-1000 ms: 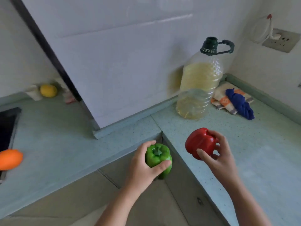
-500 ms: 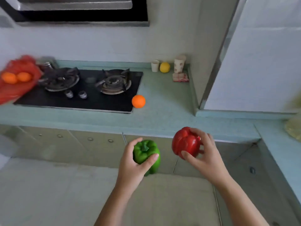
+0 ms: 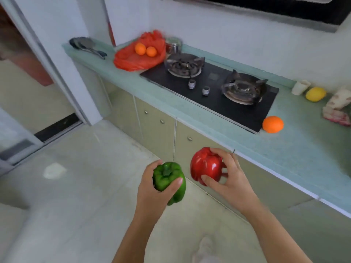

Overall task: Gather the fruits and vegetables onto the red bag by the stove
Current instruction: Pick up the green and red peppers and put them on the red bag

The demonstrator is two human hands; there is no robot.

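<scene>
A green pepper (image 3: 168, 179) is clasped in the left grip (image 3: 154, 190); a red pepper (image 3: 206, 166), just at its 3 o'clock, is clasped in the right grip (image 3: 230, 180) — both over the floor. The red bag (image 3: 133, 58) is seen at 11 o'clock on the surface (image 3: 303, 149), touching the stove (image 3: 214, 88).

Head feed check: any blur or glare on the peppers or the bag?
Head view: green pepper and red pepper fairly sharp, with a white glare spot on the red one; red bag softened by blur; the wide-angle lens bows the counter edge.
</scene>
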